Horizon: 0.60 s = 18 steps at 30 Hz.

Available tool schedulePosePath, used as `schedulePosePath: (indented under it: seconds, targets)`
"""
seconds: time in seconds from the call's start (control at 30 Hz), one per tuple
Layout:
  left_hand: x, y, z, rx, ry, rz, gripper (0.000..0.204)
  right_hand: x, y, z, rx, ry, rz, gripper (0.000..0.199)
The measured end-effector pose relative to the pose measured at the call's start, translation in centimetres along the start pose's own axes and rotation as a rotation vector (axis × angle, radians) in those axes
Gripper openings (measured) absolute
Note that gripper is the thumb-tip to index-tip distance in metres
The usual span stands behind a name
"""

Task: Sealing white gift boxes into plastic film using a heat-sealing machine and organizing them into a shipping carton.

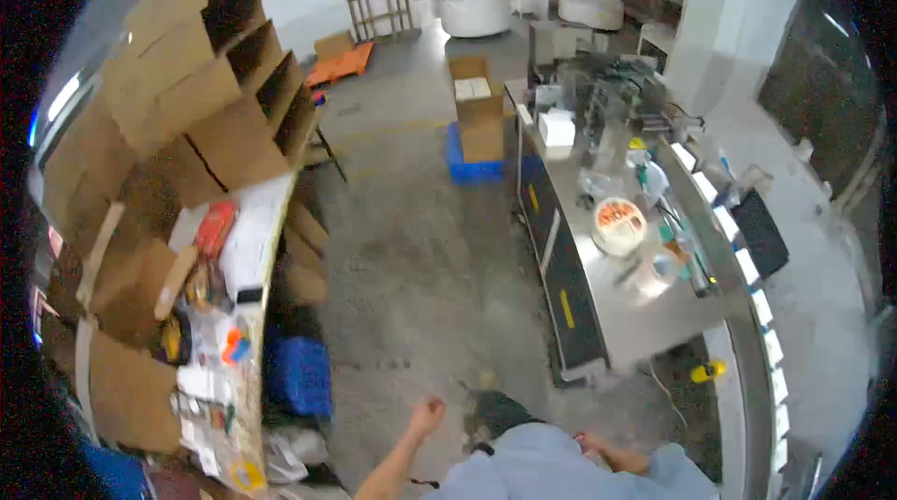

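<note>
My left hand (428, 414) hangs in front of my body over the grey floor, its fingers loosely curled in, with nothing showing in them. Beside my light blue clothing, my right hand (590, 446) is low at my side. Its fingers are partly hidden and smeared, so what it holds, if anything, cannot be made out. Both hands are apart from the tables. The metal workbench (645, 322) stands ahead on my right, bearing a round white tub (619, 227) with an orange-patterned top and a roll of clear tape (660, 268).
On the left, a cluttered table (245, 248) carries cardboard boxes (177, 42), a red package (216, 227) and a dark phone (249, 295). A blue bin (299, 377) stands beneath. Ahead, an open carton (481, 126) rests on a blue crate (475, 168). A yellow tool (708, 370) lies beyond the workbench's near end.
</note>
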State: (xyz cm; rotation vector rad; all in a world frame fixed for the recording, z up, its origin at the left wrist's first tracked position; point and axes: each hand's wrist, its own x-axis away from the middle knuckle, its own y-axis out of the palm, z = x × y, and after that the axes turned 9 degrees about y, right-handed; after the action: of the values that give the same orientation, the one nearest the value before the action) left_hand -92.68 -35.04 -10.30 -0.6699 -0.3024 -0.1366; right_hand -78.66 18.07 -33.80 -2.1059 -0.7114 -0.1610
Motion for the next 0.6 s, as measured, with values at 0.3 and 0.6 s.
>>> schedulePosePath:
  seconds: [0.3, 0.6]
  targets:
    - [-15.1, -12.9, -4.2, 0.466, -0.103, 0.232, 0.024, -47.5, -25.6, -9.3, -0.213, 0.05, 0.141, 0.016]
    - [-37.1, -31.1, -2.7, 0.223, -0.254, 0.572, 0.015, -74.5, -39.1, -21.4, -0.27, 0.251, 0.206, 0.016]
